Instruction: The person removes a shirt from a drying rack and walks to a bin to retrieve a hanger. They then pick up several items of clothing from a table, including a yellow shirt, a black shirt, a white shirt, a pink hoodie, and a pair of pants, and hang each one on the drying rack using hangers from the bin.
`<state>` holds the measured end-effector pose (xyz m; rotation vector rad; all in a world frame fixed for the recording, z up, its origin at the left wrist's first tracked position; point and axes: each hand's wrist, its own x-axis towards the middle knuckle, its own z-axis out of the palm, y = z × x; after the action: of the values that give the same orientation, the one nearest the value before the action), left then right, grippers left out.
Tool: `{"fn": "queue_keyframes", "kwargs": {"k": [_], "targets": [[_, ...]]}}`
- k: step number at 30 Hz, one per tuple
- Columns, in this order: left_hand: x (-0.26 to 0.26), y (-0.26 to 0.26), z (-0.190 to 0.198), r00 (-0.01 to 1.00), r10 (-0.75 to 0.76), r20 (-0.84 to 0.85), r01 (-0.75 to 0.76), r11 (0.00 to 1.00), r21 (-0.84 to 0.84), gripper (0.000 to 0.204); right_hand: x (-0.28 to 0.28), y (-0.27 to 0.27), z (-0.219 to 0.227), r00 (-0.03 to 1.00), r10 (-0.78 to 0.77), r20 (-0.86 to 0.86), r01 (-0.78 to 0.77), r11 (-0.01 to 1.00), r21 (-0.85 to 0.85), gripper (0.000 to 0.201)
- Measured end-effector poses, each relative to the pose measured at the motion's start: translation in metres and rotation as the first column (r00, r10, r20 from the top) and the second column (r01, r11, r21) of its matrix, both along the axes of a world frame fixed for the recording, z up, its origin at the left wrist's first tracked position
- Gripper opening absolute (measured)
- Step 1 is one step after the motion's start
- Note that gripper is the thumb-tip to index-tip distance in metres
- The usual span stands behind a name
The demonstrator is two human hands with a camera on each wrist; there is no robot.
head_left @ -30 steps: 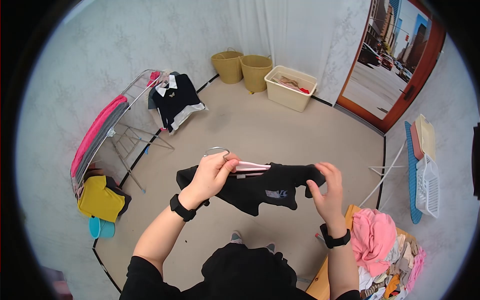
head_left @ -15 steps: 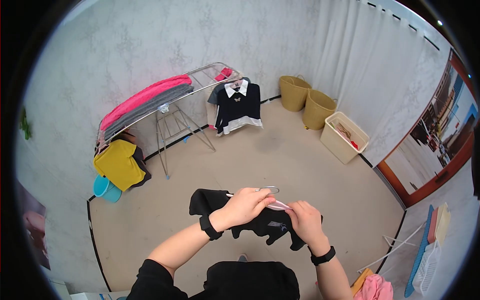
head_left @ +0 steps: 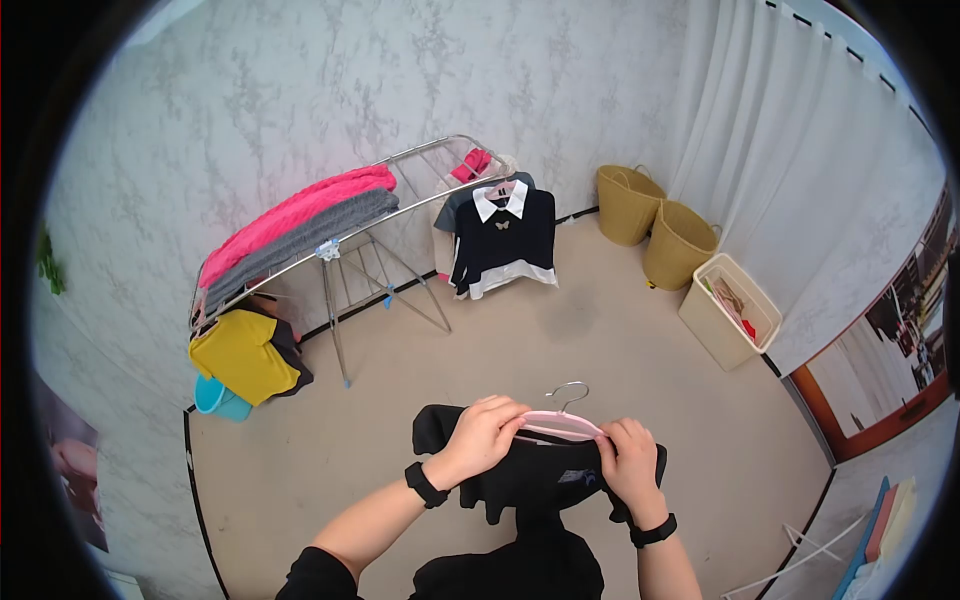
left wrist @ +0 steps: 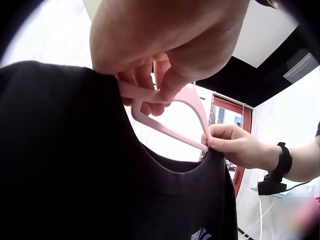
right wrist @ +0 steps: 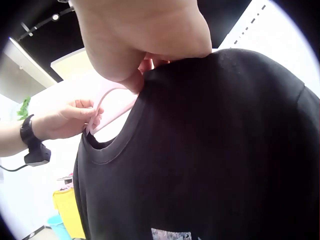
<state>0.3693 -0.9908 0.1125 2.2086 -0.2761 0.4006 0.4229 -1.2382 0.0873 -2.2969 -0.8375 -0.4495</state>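
A black T-shirt (head_left: 530,470) with a small print on its front hangs on a pink hanger (head_left: 562,423), whose metal hook points up. My left hand (head_left: 480,438) pinches the hanger at one side of the neckline. On the other side my right hand (head_left: 630,462) pinches the hanger's arm together with the collar edge. The left wrist view shows the thumb and fingers of the left hand (left wrist: 160,45) on the pink bar (left wrist: 140,94). In the right wrist view the black shoulder cloth (right wrist: 225,100) is draped beneath the right hand (right wrist: 145,40).
A drying rack (head_left: 345,240) with pink and grey towels stands at left. A yellow garment (head_left: 245,350) and a navy sweater with white collar (head_left: 510,235) hang from its ends. Woven baskets (head_left: 630,205) and a cream bin (head_left: 730,312) stand at back right. A blue bucket (head_left: 220,398) sits at left.
The right hand has moved from the shirt's shoulder to the hanger at the collar. The left hand has shifted from the hook's base to the hanger's side. The head view has turned towards the rack.
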Motion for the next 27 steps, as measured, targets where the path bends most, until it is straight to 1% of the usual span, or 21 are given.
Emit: {"fn": "queue_keyframes", "kwargs": {"k": [1,2,6,8,9,11,13,15,17,19,21,22,23,24,25,26,27], "targets": [[0.02,0.002,-0.003,1.0,0.008,0.0,-0.008,1.0,0.005,0.013,0.022,0.003,-0.003,1.0,0.008,0.0,-0.008,1.0,0.005,0.006],[0.07,0.01,-0.003,1.0,0.016,0.011,-0.016,0.999,0.029,0.013,0.075,0.013,-0.004,0.999,0.035,0.006,-0.035,0.999,0.007,0.006],[0.156,0.028,0.009,0.999,0.01,-0.039,-0.008,0.999,0.054,0.013,0.164,0.034,0.003,0.994,0.089,-0.069,-0.088,0.996,0.016,0.008],[0.206,0.037,0.018,1.0,-0.001,-0.025,0.002,0.998,0.057,0.013,0.211,0.044,0.011,0.988,0.128,-0.085,-0.126,0.992,0.03,0.009],[0.223,0.042,0.019,0.998,0.008,-0.056,-0.005,0.999,0.048,0.013,0.233,0.049,0.013,0.989,0.129,-0.077,-0.128,0.991,0.026,0.009],[0.251,0.053,0.014,0.994,0.031,-0.106,-0.029,0.999,0.022,0.013,0.268,0.061,0.012,0.981,0.156,-0.12,-0.155,0.988,0.013,0.009],[0.283,0.067,0.003,0.993,0.084,-0.08,-0.082,0.996,0.027,0.012,0.304,0.078,0.014,0.973,0.19,-0.131,-0.192,0.981,-0.001,0.009],[0.315,0.08,-0.007,0.985,0.139,-0.103,-0.14,0.99,0.003,0.011,0.342,0.099,0.007,0.964,0.195,-0.181,-0.199,0.98,-0.001,0.009],[0.353,0.1,-0.021,0.963,0.267,-0.021,-0.264,0.959,0.101,0.011,0.381,0.125,-0.004,0.957,0.208,-0.202,-0.216,0.976,-0.015,0.008],[0.389,0.119,-0.037,0.955,0.296,-0.01,-0.294,0.951,0.094,0.014,0.425,0.153,-0.015,0.957,0.205,-0.205,-0.215,0.976,-0.031,0.008],[0.426,0.133,-0.049,0.887,0.454,0.09,-0.463,0.869,0.174,0.019,0.469,0.181,-0.031,0.942,0.228,-0.247,-0.248,0.967,-0.054,0.007],[0.444,0.142,-0.056,0.868,0.484,0.107,-0.496,0.837,0.233,0.026,0.491,0.195,-0.038,0.937,0.225,-0.266,-0.249,0.967,-0.058,0.007],[0.463,0.149,-0.063,0.863,0.497,0.097,-0.505,0.837,0.208,0.026,0.51,0.207,-0.047,0.936,0.228,-0.269,-0.259,0.962,-0.085,0.007],[0.484,0.161,-0.07,0.867,0.463,-0.182,-0.461,0.886,0.061,0.027,0.531,0.221,-0.054,0.915,0.249,-0.318,-0.285,0.956,-0.072,0.007],[0.504,0.173,-0.076,0.826,0.356,-0.438,-0.438,0.893,-0.101,0.029,0.553,0.237,-0.06,0.89,0.269,-0.368,-0.31,0.949,-0.056,0.007],[0.524,0.183,-0.095,0.878,0.344,-0.333,-0.42,0.887,-0.191,0.036,0.572,0.25,-0.065,0.865,0.261,-0.429,-0.319,0.945,-0.07,0.009],[0.538,0.187,-0.107,0.868,0.347,-0.356,-0.436,0.876,-0.209,0.036,0.584,0.259,-0.067,0.855,0.261,-0.449,-0.334,0.938,-0.09,0.009]]}}
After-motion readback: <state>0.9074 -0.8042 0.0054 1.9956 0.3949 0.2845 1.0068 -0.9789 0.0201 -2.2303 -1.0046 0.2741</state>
